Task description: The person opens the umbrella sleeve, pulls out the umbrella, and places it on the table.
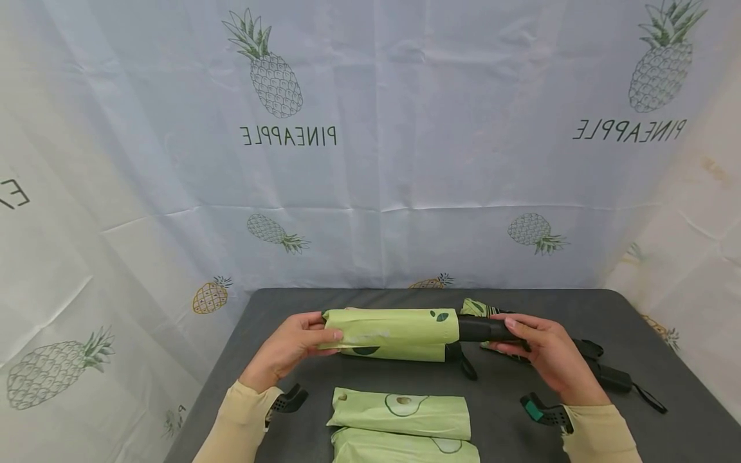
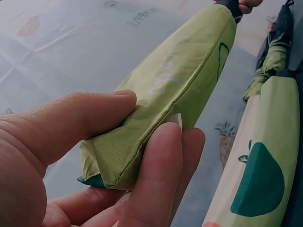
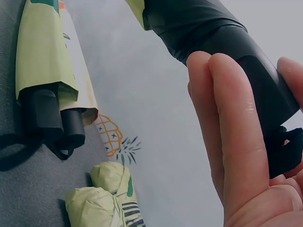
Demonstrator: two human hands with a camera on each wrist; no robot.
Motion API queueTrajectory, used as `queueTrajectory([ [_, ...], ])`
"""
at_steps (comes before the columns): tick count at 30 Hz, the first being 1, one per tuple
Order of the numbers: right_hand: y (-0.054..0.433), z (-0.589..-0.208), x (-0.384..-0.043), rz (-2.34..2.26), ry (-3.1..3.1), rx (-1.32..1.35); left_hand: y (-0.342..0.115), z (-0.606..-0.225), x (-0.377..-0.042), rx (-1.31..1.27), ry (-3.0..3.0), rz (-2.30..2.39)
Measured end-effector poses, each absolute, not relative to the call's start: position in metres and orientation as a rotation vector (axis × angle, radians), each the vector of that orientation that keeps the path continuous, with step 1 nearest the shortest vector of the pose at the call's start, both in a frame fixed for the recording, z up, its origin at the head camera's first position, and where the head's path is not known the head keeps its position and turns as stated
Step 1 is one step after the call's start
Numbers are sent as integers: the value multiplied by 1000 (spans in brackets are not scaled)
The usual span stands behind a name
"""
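Both hands hold a folding umbrella level above the dark table, its body inside a light green sleeve (image 1: 393,325). At the sleeve's left end, my left hand (image 1: 289,347) pinches the fabric between thumb and fingers; the left wrist view shows the closed end and seam (image 2: 142,142). My right hand (image 1: 547,350) grips the black handle (image 1: 483,328), which sticks out of the sleeve's right end. A wrist strap (image 3: 285,149) hangs by that handle. Just beneath lies another sleeved umbrella (image 1: 399,353), and the right wrist view shows two sleeved umbrellas (image 3: 45,61) side by side.
Two light green sleeves (image 1: 428,413) with avocado prints lie flat at the table's front. On the right, partly behind my right hand, are folded umbrellas without sleeves, one with a black handle (image 1: 613,378). A pineapple-print cloth (image 1: 376,173) hangs behind the table (image 1: 289,299).
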State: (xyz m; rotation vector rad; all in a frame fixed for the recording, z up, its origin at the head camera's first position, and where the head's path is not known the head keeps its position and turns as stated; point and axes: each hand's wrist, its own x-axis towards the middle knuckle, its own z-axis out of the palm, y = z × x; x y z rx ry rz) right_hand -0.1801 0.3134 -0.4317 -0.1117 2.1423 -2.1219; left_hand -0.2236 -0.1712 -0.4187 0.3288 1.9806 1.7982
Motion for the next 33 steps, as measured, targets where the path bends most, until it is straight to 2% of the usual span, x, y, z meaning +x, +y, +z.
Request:
queueTrajectory([
  [33,345,-431,-175,-2257,2065,-206,-187,-414,-226,344,1983,1814],
])
